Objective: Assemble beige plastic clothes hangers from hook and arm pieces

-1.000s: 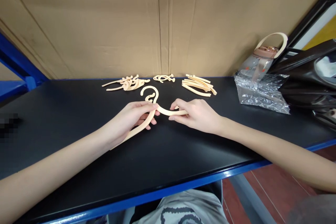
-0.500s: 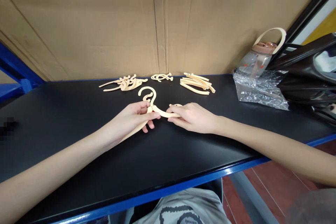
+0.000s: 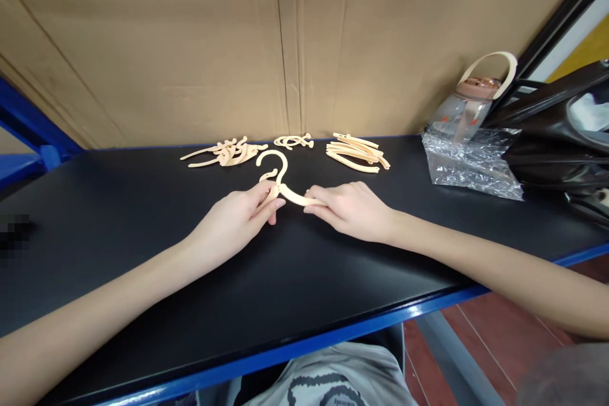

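Note:
A cream plastic clothes hanger (image 3: 295, 197) is held between both hands above the black table, its hook pointing away from me and curling left. My left hand (image 3: 240, 216) is closed around the hanger near the joint under the hook, thumb on top. My right hand (image 3: 356, 209) pinches the hanger's right arm, whose far end is hidden by the fingers. The hanger's left arm lies mostly behind my left hand. Just beyond my left fingertips, a small curved cream piece (image 3: 269, 175) shows beside the hook.
Along the back of the black table (image 3: 285, 292) lie cream hook pieces (image 3: 233, 152), a small heap of curved parts (image 3: 294, 140) and a stack of hanger arms (image 3: 354, 152). At right stand a clear bottle (image 3: 464, 111) and a crinkled plastic bag (image 3: 471, 165). Cardboard (image 3: 190, 44) walls the back.
The hanger has shifted slightly away from me and to the right. My left hand has turned, and its fingers are drawn in closer around the joint. My right hand keeps its hold.

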The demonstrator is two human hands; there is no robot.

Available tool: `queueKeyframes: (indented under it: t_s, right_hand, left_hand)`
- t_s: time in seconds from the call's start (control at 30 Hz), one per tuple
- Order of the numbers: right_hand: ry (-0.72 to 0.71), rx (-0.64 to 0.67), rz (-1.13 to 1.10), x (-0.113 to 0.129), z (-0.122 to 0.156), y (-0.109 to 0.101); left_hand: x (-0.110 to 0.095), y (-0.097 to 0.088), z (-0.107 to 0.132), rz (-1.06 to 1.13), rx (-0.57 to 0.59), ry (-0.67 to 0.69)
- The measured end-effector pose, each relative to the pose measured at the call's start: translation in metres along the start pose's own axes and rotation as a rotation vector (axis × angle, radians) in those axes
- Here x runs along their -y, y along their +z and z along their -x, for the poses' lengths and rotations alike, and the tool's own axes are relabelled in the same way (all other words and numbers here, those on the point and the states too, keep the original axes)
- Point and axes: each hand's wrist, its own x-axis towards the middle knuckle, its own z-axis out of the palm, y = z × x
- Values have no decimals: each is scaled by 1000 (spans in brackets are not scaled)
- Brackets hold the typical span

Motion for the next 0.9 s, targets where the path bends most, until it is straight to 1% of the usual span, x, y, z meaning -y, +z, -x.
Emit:
queueKeyframes:
  t_s: [0.07,0.13,0.27,0.37,0.5,0.57,0.73,0.9]
  right_hand:
    - [80,-28,35,-2,-1,-5]
    - [143,-45,45,-6,-2,-8]
    - [233,-87,29,-16,-5,-12]
    - [307,-137,-11,-28,-5,-16]
    - [404,-62,-125,-44,-5,-23]
    - [416,-40,-167,-50,-4,-24]
    - [358,-71,-187,-57,-5,-22]
    - [382,-14,-195,-61,-7,-20]
  left_hand:
    - [0,-2,1,-177,-35,4]
    - [-1,-3,0,-269,-45,-10]
    - [3,-6,-3,-310,-33,-15]
    - [11,-7,-7,-307,-64,8]
    - [17,-3,-9,-381,-104,63]
    - [17,0,-9,-437,-121,103]
    - [16,3,-9,-533,-182,165]
    - [17,3,-10,-558,-190,198]
